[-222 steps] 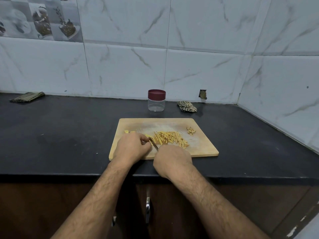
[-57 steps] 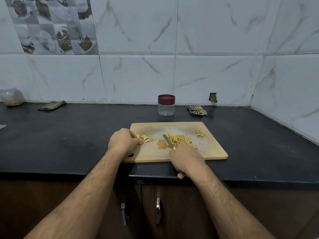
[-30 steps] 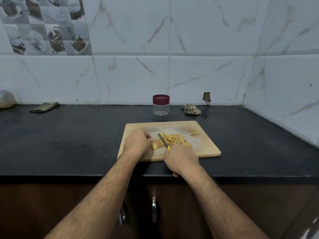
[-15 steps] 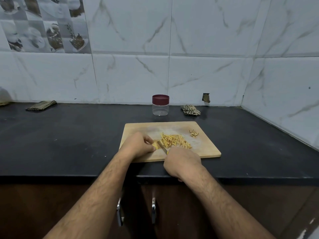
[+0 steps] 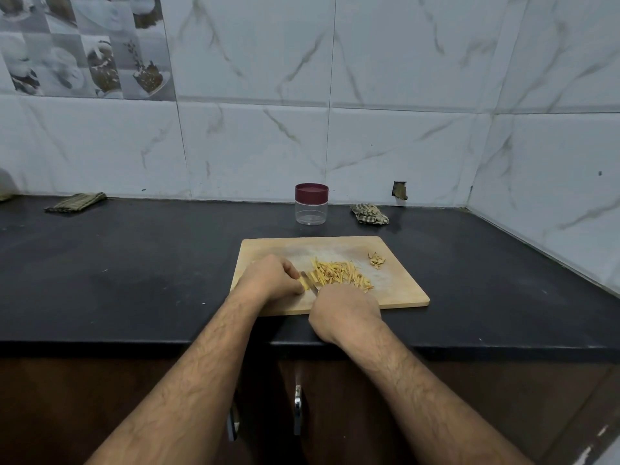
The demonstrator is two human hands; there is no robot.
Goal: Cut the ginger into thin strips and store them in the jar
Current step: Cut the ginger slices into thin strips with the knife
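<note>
The cutting step is going on. On the wooden board (image 5: 396,290), the left hand (image 5: 268,280) pinches a small piece of ginger (image 5: 304,282) with bent fingers. The right hand (image 5: 342,307) is curled round a knife (image 5: 310,280); only a bit of the blade shows, right beside the piece. A pile of thin strips (image 5: 339,275) lies just past the knife. The jar (image 5: 311,204) stands on the worktop (image 5: 134,263) behind the board, lid on and empty. I think the next move needs thin, careful slices, keeping the left fingertips away from the blade.
</note>
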